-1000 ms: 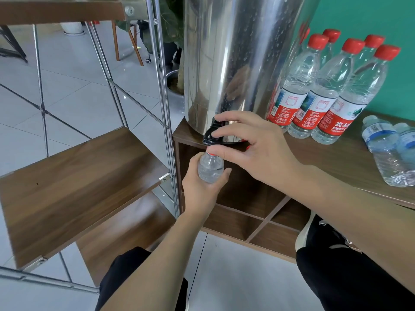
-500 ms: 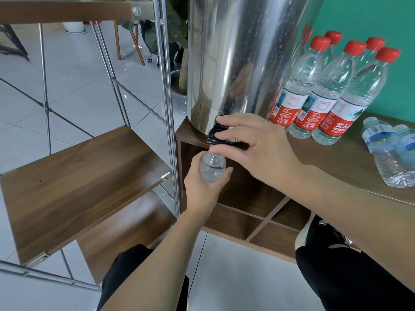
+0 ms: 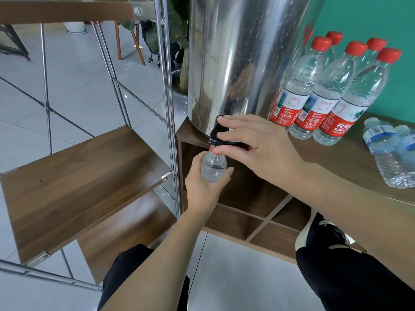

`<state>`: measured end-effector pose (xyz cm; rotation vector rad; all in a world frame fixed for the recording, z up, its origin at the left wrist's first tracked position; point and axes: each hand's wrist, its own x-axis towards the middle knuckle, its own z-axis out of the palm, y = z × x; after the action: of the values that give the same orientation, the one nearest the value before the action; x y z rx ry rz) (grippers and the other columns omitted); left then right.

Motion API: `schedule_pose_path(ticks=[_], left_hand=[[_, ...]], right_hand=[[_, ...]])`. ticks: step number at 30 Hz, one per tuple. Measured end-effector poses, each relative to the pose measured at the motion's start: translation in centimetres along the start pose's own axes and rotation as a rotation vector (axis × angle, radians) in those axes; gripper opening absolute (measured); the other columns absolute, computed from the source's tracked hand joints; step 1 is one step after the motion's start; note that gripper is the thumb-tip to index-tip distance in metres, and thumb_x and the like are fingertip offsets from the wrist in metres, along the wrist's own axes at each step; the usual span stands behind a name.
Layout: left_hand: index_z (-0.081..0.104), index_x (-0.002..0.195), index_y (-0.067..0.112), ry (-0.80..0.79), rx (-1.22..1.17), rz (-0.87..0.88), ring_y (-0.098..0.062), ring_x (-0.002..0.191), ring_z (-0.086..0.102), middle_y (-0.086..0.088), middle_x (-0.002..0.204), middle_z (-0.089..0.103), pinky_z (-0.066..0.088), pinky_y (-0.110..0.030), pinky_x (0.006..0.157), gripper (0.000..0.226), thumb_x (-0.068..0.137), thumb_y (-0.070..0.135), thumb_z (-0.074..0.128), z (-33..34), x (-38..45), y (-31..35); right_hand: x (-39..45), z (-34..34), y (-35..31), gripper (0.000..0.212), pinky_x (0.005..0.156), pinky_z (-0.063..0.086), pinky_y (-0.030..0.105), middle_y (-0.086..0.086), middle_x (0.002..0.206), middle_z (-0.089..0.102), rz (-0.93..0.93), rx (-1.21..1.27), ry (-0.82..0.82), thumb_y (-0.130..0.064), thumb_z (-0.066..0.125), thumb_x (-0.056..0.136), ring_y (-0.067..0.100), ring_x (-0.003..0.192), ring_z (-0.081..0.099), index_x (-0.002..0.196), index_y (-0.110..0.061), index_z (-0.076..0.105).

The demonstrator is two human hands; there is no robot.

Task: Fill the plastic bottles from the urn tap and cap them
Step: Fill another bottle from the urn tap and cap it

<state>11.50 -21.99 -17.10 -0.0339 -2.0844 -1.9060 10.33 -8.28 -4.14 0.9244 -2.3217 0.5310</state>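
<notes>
Under the black tap (image 3: 219,134) at the steel urn (image 3: 244,63) base, just past the cabinet top (image 3: 336,158) front edge: uncapped plastic bottle (image 3: 213,167), upright, mouth at the spout, gripped round the body by left hand (image 3: 205,187). Right hand (image 3: 258,149) fingers laid nearly straight across the tap, pressing. At 2 o'clock, five red-capped bottles (image 3: 314,90) crowded beside the urn; at 3 o'clock, blue-labelled bottles (image 3: 390,153) lying. At 9 o'clock, bare wooden shelf (image 3: 78,180).

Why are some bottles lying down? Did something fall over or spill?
Two clear uncapped bottles lie on their sides on the cabinet top, right of the upright red-capped bottles. Whether they fell, I cannot tell. No spill shows.
</notes>
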Motion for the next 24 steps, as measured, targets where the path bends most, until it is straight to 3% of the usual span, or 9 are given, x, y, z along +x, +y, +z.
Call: schedule_pose_path(ticks=[9,16,24], left_hand=[[0.057,0.132,0.019,0.008,-0.006,-0.001,0.005,0.106,0.062,0.017,0.112,0.066,0.046,-0.005,0.086,0.061,0.080,0.025,0.089,0.06,-0.02,0.10],[0.057,0.132,0.020,0.004,0.002,-0.002,0.006,0.106,0.062,0.017,0.112,0.066,0.045,-0.005,0.086,0.062,0.080,0.027,0.090,-0.02,-0.07,0.04],[0.056,0.130,0.026,0.003,-0.009,-0.013,0.003,0.105,0.063,0.018,0.112,0.066,0.047,-0.006,0.085,0.060,0.080,0.028,0.090,0.06,0.03,0.09]], right_hand=[[0.22,-0.02,0.12,0.039,0.112,0.043,0.029,0.006,0.129,0.069,-0.028,-0.040,-0.025,-0.042,0.066,0.092,0.017,0.126,0.061,0.113,-0.011,0.077],[0.37,-0.17,0.16,0.039,0.110,0.037,0.020,0.005,0.127,0.070,-0.044,-0.085,-0.017,-0.043,0.063,0.093,0.015,0.125,0.060,0.113,-0.011,0.078],[0.82,-0.57,0.05,0.041,0.101,0.042,0.023,0.008,0.123,0.072,-0.114,-0.145,0.005,-0.041,0.058,0.097,0.018,0.115,0.067,0.112,-0.007,0.076]])
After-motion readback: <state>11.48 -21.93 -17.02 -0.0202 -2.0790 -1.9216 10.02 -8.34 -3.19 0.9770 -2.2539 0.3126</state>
